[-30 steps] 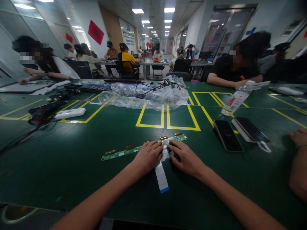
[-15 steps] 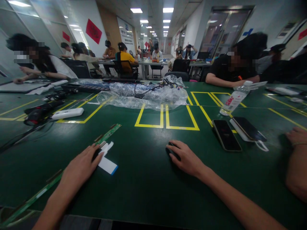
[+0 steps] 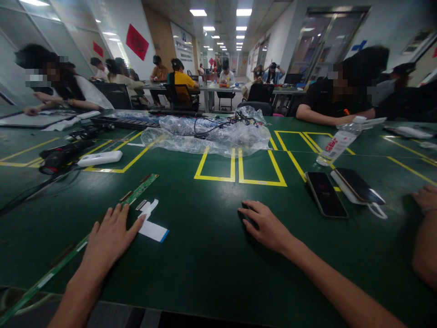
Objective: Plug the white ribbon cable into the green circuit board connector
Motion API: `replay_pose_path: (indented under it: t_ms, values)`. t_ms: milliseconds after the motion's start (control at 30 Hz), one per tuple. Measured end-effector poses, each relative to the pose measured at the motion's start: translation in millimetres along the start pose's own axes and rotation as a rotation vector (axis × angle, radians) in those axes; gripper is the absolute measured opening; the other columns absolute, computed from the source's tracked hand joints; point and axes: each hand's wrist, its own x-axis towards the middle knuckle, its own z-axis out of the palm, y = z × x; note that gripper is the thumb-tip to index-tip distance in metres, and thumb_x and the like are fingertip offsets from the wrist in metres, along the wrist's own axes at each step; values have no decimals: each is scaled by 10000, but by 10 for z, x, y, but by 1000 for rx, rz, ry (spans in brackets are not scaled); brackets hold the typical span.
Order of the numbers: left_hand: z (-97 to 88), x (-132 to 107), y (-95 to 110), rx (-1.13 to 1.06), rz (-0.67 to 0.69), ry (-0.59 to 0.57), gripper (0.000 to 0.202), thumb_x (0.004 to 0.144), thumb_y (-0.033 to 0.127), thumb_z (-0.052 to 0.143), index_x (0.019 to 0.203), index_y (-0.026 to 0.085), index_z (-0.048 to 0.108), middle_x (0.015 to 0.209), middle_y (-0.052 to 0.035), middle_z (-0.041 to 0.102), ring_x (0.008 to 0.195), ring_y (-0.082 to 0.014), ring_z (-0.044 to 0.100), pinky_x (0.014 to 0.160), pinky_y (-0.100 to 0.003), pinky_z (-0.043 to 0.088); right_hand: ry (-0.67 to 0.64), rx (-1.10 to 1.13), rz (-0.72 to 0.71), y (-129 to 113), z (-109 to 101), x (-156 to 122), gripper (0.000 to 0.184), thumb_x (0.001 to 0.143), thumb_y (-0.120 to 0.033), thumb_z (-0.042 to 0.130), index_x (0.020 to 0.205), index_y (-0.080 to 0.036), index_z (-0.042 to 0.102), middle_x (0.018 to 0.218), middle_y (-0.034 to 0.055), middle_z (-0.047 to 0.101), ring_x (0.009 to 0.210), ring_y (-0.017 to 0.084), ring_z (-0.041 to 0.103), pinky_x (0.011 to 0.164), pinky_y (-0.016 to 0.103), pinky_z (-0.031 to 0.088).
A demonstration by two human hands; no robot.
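My left hand lies palm down with its fingers spread over a long, narrow green circuit board. The board passes under the hand and shows again at the lower left, where it runs out past the table edge. Beside the thumb is a white flat ribbon cable with a blue end and a small connector; the thumb tip reaches its edge, and the connector sits apart from the board. My right hand rests on the green table, fingers apart, nothing in it.
Crumpled clear plastic wrap with black cables lies ahead. Yellow tape rectangles mark the table. To the right are two phones and a tilted bottle. A white device stands left. Another person's arm is at far right.
My left hand and the circuit board have shifted left, and a gap has opened between the board and the cable's connector. The left fingers have spread. My right hand has barely moved.
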Motion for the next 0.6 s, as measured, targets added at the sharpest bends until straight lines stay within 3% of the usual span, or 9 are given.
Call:
replay_pose_path:
  t_ms: [133, 233, 333, 433, 600]
  values:
    - [-9, -5, 62, 47, 121, 88, 764, 950, 607, 269, 1457, 61, 439, 1560, -246, 330, 1454, -430, 268, 1112, -662, 304, 12, 16, -2, 6, -11, -12, 425, 953, -305, 525, 1369, -230, 570, 1462, 120, 510, 1364, 307, 437, 1107, 570, 370]
    - [-39, -17, 284, 58, 291, 103, 645, 964, 533, 300, 1383, 110, 549, 1500, -190, 459, 1408, -369, 392, 1120, -577, 366, 17, 11, -7, 11, -18, -21, 421, 950, -295, 527, 1362, -226, 576, 1453, 125, 517, 1361, 306, 441, 1106, 575, 365]
    - [-75, -50, 664, 22, 472, 55, 570, 980, 495, 335, 1394, 166, 548, 1465, -147, 516, 1355, -321, 478, 1103, -516, 420, 20, -9, -17, 11, -17, -20, 416, 951, -292, 524, 1357, -216, 580, 1449, 131, 519, 1357, 299, 445, 1116, 569, 354]
    - [-92, -105, 1138, -10, 655, 33, 506, 996, 448, 363, 1407, 205, 530, 1476, -133, 507, 1363, -304, 474, 1087, -511, 439, 22, -27, -15, -2, -13, -7, 419, 951, -288, 517, 1357, -202, 579, 1442, 140, 523, 1347, 293, 457, 1127, 560, 344]
    - [-58, -201, 1937, -51, 880, 31, 451, 975, 344, 493, 1398, 191, 521, 1470, -144, 510, 1366, -298, 469, 1085, -485, 442, 43, -52, -2, -34, 27, 11, 455, 951, -282, 511, 1394, -186, 543, 1446, 152, 521, 1353, 306, 455, 1126, 563, 351]
